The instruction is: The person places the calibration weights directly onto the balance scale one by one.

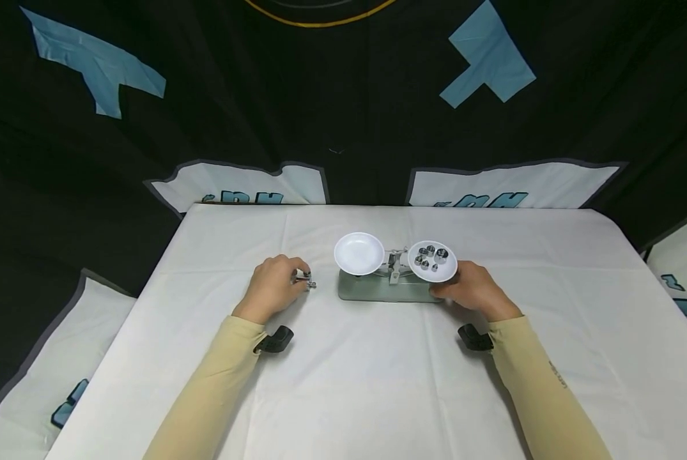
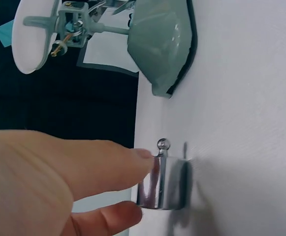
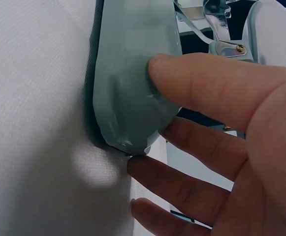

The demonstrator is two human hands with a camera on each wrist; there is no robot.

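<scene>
My left hand pinches a shiny metal weight between thumb and finger, left of the balance scale. The weight lies sideways close over the cloth, its round knob pointing toward the scale. My right hand grips the right end of the scale's green base, thumb on the front face and fingers behind. Above the base sit two white pans. The left pan is bare, while the right pan carries several small metal weights.
White cloth covers the table, whose far edge runs behind the scale. A black curtain with blue and white patches hangs beyond it. A black wrist device sits by the left sleeve and another by the right.
</scene>
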